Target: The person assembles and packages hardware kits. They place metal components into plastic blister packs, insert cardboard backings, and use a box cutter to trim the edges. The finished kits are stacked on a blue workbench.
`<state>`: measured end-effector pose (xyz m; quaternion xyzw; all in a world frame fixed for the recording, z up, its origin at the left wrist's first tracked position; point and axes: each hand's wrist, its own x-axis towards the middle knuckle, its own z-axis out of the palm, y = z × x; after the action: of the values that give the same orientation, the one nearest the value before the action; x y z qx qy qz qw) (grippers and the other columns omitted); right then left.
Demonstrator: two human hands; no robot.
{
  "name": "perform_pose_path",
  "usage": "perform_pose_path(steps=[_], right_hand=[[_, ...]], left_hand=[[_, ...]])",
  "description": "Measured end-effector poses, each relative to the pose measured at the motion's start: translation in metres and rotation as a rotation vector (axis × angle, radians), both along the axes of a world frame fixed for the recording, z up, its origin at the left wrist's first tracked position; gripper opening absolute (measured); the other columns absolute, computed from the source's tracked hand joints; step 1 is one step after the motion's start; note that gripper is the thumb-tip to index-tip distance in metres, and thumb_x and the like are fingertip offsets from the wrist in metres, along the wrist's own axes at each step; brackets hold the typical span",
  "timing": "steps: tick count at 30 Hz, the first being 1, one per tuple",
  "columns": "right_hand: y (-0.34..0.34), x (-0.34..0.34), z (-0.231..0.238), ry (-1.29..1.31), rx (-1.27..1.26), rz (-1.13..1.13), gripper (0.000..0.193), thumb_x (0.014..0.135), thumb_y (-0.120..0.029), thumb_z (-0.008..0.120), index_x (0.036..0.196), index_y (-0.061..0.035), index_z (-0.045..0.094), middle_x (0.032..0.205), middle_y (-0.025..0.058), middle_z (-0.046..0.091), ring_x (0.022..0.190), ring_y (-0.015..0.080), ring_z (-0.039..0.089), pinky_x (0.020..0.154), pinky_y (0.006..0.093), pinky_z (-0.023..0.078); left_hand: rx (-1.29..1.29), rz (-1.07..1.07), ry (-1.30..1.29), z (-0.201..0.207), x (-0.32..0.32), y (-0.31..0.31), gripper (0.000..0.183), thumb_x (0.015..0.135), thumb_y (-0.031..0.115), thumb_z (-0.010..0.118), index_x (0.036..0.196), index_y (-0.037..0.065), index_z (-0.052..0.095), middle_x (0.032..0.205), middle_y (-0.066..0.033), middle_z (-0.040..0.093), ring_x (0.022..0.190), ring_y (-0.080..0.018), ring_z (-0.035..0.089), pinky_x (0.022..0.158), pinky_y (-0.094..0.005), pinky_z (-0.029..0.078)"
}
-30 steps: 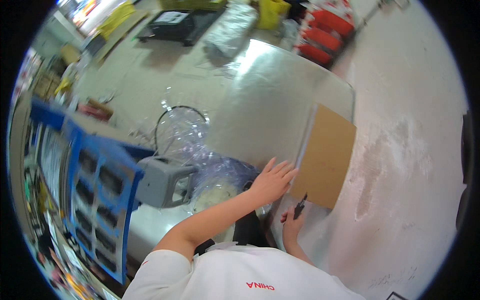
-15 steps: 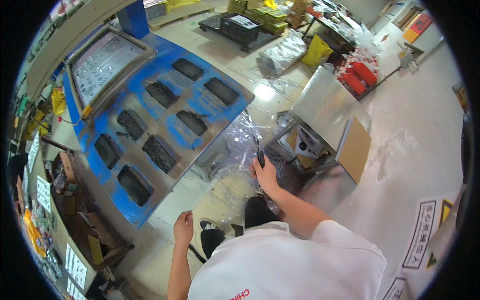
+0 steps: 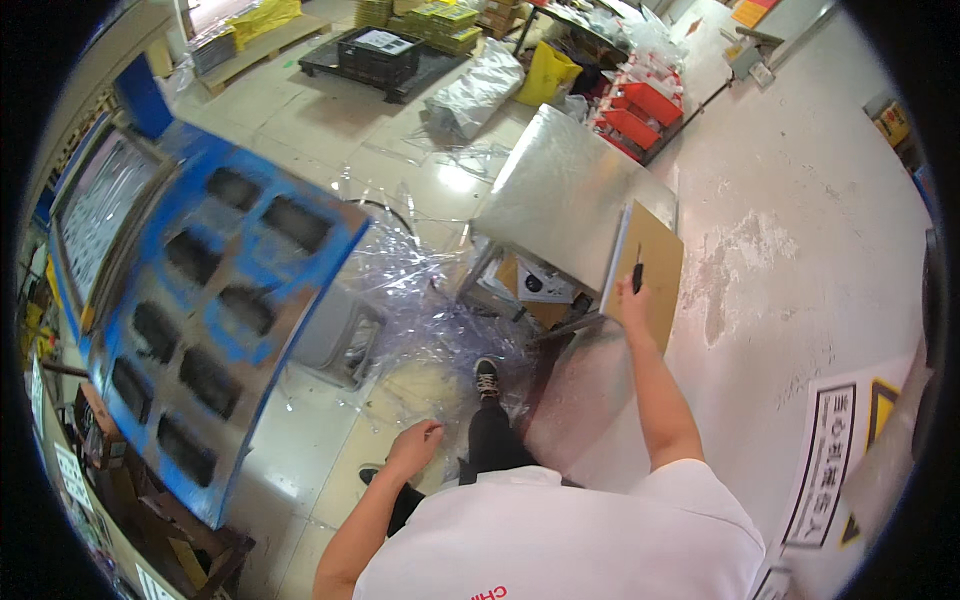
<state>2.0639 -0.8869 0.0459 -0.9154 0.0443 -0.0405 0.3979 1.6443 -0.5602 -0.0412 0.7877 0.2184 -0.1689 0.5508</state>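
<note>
My right hand (image 3: 632,303) is closed around a slim tool with a black handle (image 3: 637,279) and a thin pointed end; I cannot tell whether it is a knife or a screwdriver. It is held over a brown board (image 3: 653,265) that leans at the near end of a metal-topped table (image 3: 560,180). Low in front of my body, my left hand (image 3: 414,449) has its fingers loosely curled, with nothing seen in them. Crumpled clear plastic film (image 3: 420,290) lies on the floor beyond the left hand.
To the left stands a blue machine table (image 3: 235,270) with dark rectangular recesses and a framed screen (image 3: 100,215). A grey plastic stool (image 3: 335,335) is beside it. Red bins (image 3: 632,118) and a black crate (image 3: 378,58) stand farther back. A warning sign (image 3: 822,465) is at the right.
My view has shifted right, so the blue machine table sits farther left. My right hand has moved from above the plastic film to over the brown board, still gripping the tool.
</note>
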Motion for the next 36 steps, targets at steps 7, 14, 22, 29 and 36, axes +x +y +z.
perform_pose_path(steps=[7,14,22,29,36], right_hand=[[-0.145,0.341,-0.048,-0.085,-0.407,-0.039,0.044,0.103,-0.042,0.060,0.101,0.0017,0.068,0.096,0.0251,0.071,0.097,0.0463,0.068,0.081,0.0527,0.051],[-0.195,0.502,-0.118,-0.012,-0.534,0.193,0.037,0.102,-0.036,0.061,0.108,-0.0004,0.066,0.101,0.0270,0.070,0.101,0.0485,0.065,0.085,0.0543,0.050],[-0.191,0.546,-0.148,-0.076,-0.484,0.438,0.033,0.103,-0.030,0.062,0.109,0.0016,0.065,0.107,0.0243,0.069,0.102,0.0484,0.062,0.087,0.0545,0.048],[-0.208,0.546,-0.143,0.065,-0.439,0.396,0.038,0.103,-0.035,0.062,0.111,0.0019,0.066,0.110,0.0228,0.067,0.104,0.0460,0.061,0.089,0.0519,0.048],[-0.200,0.546,-0.154,0.004,-0.495,0.494,0.040,0.104,-0.037,0.062,0.110,0.0016,0.067,0.107,0.0229,0.067,0.104,0.0442,0.062,0.088,0.0509,0.048]], left_hand=[[-0.417,-0.328,0.114,-0.035,0.345,-0.206,0.064,0.106,0.046,0.058,0.148,-0.002,0.053,0.136,-0.0196,0.067,0.124,-0.0284,0.065,0.103,-0.0380,0.052],[-1.030,-0.034,0.508,-0.063,0.516,-0.324,0.083,0.109,0.057,0.046,0.159,-0.006,0.029,0.155,-0.0189,0.049,0.125,-0.0278,0.065,0.103,-0.0399,0.054],[-1.176,0.184,0.518,-0.063,0.538,-0.342,0.066,0.114,0.049,0.036,0.153,-0.004,0.040,0.152,-0.0172,0.053,0.129,-0.0273,0.063,0.107,-0.0386,0.052],[-1.153,0.306,0.462,-0.068,0.536,-0.355,0.053,0.114,0.038,0.044,0.146,-0.005,0.047,0.143,-0.0176,0.060,0.129,-0.0267,0.062,0.110,-0.0395,0.051],[-1.102,0.382,0.463,-0.075,0.534,-0.353,0.053,0.113,0.039,0.049,0.143,-0.004,0.049,0.138,-0.0175,0.062,0.127,-0.0261,0.063,0.107,-0.0392,0.053]])
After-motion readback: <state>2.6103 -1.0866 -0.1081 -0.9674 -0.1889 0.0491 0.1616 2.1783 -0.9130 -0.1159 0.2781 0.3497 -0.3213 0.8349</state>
